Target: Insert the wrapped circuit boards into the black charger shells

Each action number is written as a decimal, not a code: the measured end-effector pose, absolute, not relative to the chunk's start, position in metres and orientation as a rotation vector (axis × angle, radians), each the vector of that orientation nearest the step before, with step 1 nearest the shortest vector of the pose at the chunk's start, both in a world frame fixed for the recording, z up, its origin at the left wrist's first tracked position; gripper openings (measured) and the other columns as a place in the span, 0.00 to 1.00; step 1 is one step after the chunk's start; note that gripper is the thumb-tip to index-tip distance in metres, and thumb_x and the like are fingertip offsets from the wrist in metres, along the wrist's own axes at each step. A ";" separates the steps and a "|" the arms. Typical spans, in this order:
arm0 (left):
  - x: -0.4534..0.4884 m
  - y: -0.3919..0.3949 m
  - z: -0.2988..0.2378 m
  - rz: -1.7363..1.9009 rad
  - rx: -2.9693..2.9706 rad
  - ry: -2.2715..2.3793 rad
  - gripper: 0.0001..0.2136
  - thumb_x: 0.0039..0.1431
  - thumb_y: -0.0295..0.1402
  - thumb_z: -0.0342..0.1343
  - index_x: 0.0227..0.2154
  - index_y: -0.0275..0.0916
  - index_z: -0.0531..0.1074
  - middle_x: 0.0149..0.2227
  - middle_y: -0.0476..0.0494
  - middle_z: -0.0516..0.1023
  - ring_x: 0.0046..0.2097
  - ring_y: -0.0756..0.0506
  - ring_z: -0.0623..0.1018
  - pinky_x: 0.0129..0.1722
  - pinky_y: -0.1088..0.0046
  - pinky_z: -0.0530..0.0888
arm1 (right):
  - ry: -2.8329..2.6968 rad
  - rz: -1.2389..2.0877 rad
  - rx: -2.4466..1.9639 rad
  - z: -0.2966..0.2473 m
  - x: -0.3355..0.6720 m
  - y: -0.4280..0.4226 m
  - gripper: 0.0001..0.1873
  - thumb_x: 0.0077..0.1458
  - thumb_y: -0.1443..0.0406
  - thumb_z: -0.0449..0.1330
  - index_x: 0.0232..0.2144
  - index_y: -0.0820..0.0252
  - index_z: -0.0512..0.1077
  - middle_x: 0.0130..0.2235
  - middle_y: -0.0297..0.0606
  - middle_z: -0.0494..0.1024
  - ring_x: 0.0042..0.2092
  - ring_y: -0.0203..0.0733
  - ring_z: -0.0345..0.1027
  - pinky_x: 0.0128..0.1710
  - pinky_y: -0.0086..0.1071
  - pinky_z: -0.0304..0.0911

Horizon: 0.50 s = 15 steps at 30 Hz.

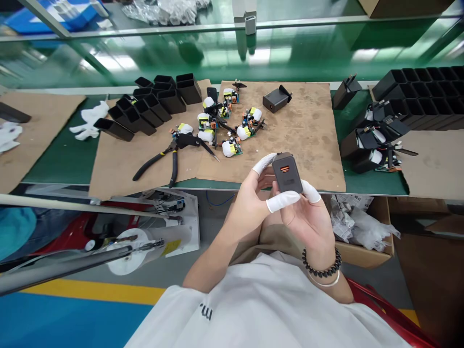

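A black charger (290, 181) with an orange USB port on its end face is between my two hands, just in front of the bench edge. My left hand (255, 195) grips it from the left, thumb along the lower side. From below and the right, my right hand (310, 212) closes around it too. White finger cots cover several fingertips. Beyond the hands, another black charger (277, 99) lies on the cardboard (304, 140). Several loose circuit boards (232, 147) with white and yellow parts are grouped to the left, beside black-and-yellow pliers (174, 154).
Black empty housings (145, 108) stand at the left. More housings (420, 96) are lined up at the right, some with circuit boards (377, 135) partly in them. A carton (362, 256) of plastic bags sits under the bench. A metal rail (203, 29) runs behind.
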<state>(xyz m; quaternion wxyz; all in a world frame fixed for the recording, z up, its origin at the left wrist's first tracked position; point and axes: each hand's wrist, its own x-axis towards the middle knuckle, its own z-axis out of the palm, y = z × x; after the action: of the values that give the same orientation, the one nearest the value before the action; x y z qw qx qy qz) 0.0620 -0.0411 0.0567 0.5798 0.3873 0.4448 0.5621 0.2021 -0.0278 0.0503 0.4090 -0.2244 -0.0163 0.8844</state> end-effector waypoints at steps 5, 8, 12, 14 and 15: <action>0.064 -0.038 0.063 1.308 0.704 0.954 0.37 0.40 0.48 0.79 0.52 0.36 0.75 0.54 0.36 0.82 0.55 0.36 0.82 0.57 0.62 0.79 | 0.116 2.198 -0.572 0.066 0.192 -0.032 0.14 0.69 0.69 0.53 0.52 0.57 0.74 0.39 0.34 0.88 0.43 0.32 0.84 0.49 0.23 0.80; 0.062 -0.036 0.065 1.276 0.651 0.912 0.37 0.37 0.50 0.80 0.49 0.35 0.76 0.52 0.35 0.83 0.55 0.35 0.82 0.58 0.60 0.79 | 0.142 2.159 -0.632 0.071 0.190 -0.035 0.19 0.71 0.69 0.51 0.59 0.57 0.70 0.40 0.34 0.88 0.44 0.32 0.84 0.51 0.25 0.80; 0.059 -0.035 0.063 1.259 0.632 0.875 0.34 0.41 0.49 0.78 0.49 0.35 0.77 0.51 0.37 0.84 0.57 0.35 0.81 0.60 0.59 0.76 | 0.078 2.116 -0.672 0.072 0.186 -0.033 0.22 0.69 0.70 0.54 0.62 0.56 0.68 0.42 0.35 0.88 0.45 0.34 0.84 0.53 0.27 0.79; 0.057 -0.034 0.060 1.256 0.654 0.864 0.32 0.45 0.50 0.76 0.49 0.36 0.78 0.51 0.38 0.84 0.57 0.34 0.81 0.60 0.59 0.76 | 0.059 2.098 -0.691 0.071 0.181 -0.031 0.21 0.68 0.70 0.54 0.61 0.56 0.70 0.42 0.34 0.88 0.44 0.33 0.83 0.53 0.27 0.79; 0.055 -0.034 0.059 1.261 0.670 0.866 0.30 0.47 0.51 0.74 0.48 0.36 0.78 0.51 0.38 0.84 0.58 0.34 0.80 0.60 0.60 0.75 | 0.054 2.089 -0.708 0.070 0.179 -0.029 0.20 0.68 0.70 0.54 0.59 0.56 0.71 0.42 0.34 0.88 0.44 0.33 0.84 0.52 0.27 0.79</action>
<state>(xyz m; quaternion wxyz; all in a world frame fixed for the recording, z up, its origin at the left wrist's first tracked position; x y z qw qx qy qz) 0.0550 -0.0336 0.0591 0.6711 0.2975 0.3844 0.5598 0.1785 -0.0294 0.0702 0.4508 -0.2865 0.0219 0.8451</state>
